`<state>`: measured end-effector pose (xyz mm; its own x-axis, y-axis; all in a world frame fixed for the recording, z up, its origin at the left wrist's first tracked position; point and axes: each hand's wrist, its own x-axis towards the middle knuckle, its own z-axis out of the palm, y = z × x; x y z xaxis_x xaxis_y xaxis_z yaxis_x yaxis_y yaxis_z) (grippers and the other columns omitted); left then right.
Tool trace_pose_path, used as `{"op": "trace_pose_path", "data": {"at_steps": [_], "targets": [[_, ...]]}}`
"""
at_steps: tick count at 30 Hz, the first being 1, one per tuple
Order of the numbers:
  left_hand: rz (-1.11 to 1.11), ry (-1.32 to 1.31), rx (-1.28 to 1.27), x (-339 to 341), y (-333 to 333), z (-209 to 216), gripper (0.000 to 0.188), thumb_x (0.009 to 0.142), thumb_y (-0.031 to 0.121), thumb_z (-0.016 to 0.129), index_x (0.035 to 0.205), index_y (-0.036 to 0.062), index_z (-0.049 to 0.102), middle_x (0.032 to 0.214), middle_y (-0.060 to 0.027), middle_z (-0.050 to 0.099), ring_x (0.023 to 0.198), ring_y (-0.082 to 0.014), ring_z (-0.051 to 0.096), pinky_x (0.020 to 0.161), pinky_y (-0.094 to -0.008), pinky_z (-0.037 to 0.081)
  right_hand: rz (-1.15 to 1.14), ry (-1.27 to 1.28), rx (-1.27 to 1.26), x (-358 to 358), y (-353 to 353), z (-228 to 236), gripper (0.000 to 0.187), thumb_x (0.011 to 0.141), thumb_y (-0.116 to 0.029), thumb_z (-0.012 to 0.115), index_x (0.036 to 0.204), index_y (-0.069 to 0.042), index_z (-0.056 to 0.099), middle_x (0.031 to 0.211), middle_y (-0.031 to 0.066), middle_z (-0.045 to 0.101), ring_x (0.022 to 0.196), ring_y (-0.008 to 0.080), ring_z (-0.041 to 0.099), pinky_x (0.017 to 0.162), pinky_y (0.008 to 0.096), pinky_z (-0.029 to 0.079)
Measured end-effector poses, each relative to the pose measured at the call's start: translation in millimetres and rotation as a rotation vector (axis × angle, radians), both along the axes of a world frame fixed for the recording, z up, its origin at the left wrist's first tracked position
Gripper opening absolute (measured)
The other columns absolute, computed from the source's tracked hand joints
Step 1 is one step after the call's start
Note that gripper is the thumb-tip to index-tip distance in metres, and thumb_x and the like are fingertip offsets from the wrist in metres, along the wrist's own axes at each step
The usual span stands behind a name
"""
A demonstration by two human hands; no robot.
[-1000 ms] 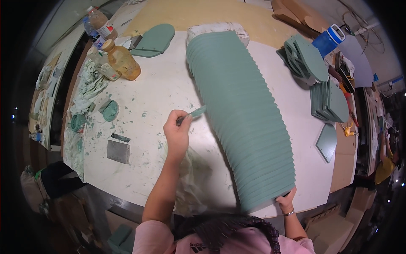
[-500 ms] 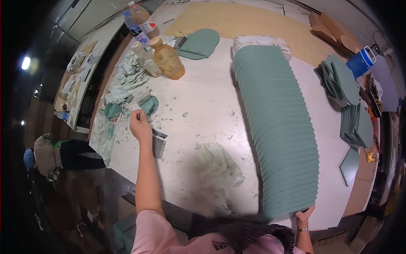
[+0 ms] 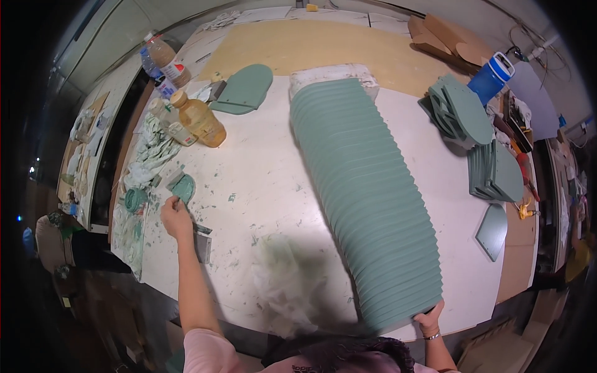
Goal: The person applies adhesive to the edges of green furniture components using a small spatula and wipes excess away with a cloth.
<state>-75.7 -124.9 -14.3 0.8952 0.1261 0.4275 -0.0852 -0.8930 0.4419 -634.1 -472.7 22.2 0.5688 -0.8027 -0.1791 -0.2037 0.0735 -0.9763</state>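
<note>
My left hand is closed at the edge of a round patch of green putty, seemingly around the handle of a putty knife; its flat blade lies over the putty. A second flat scraper rests on the table beside my left wrist. To the right stretches a long, curved, ribbed green piece, its far end on a white block. My right hand grips the near corner of this piece, thumb on top and the other fingers largely hidden. A crumpled whitish sheet lies between my arms.
Bottles, among them an amber one, stand at the back left near a crumpled cloth. A tub of green putty sits at the left edge. Stacked green panels and a blue jug occupy the right side.
The whole view has swung, so the table's things appear farther left. My left hand stays by the putty, slightly turned; my right hand keeps its hold on the ribbed piece.
</note>
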Motion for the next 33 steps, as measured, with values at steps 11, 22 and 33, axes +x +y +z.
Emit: {"op": "trace_pose_path", "data": {"at_steps": [11, 22, 33], "targets": [[-0.196, 0.061, -0.52, -17.2, -0.5, 56.2, 0.014, 0.093, 0.008, 0.061, 0.102, 0.0031, 0.071, 0.077, -0.0057, 0.07, 0.068, -0.013, 0.063, 0.067, -0.0288, 0.05, 0.015, 0.04, -0.044, -47.6, 6.7, -32.1, 0.109, 0.053, -0.064, 0.092, 0.125, 0.008, 0.052, 0.113, 0.0118, 0.061, 0.102, 0.0222, 0.059, 0.09, 0.0378, 0.049], [-0.233, 0.011, 0.14, 16.3, 40.5, 50.7, 0.025, 0.084, 0.01, 0.069, 0.109, 0.0039, 0.069, 0.099, -0.0166, 0.07, 0.093, -0.0352, 0.065, 0.084, -0.0425, 0.05, 0.018, 0.177, -0.084, -101.6, 3.0, -69.9, 0.126, 0.061, -0.072, 0.083, 0.144, 0.004, 0.028, 0.14, 0.0169, 0.04, 0.129, 0.0291, 0.04, 0.109, 0.0452, 0.034], [-0.315, -0.022, 0.158, 40.4, -5.2, 61.3, 0.036, 0.079, 0.007, 0.071, 0.115, 0.0035, 0.067, 0.107, -0.0165, 0.066, 0.101, -0.0359, 0.06, 0.091, -0.0433, 0.047, 0.002, -0.019, -0.074, -47.9, 7.2, -43.0, 0.108, 0.052, -0.057, 0.095, 0.126, 0.008, 0.051, 0.114, 0.0122, 0.061, 0.104, 0.0216, 0.059, 0.09, 0.0381, 0.05]]}}
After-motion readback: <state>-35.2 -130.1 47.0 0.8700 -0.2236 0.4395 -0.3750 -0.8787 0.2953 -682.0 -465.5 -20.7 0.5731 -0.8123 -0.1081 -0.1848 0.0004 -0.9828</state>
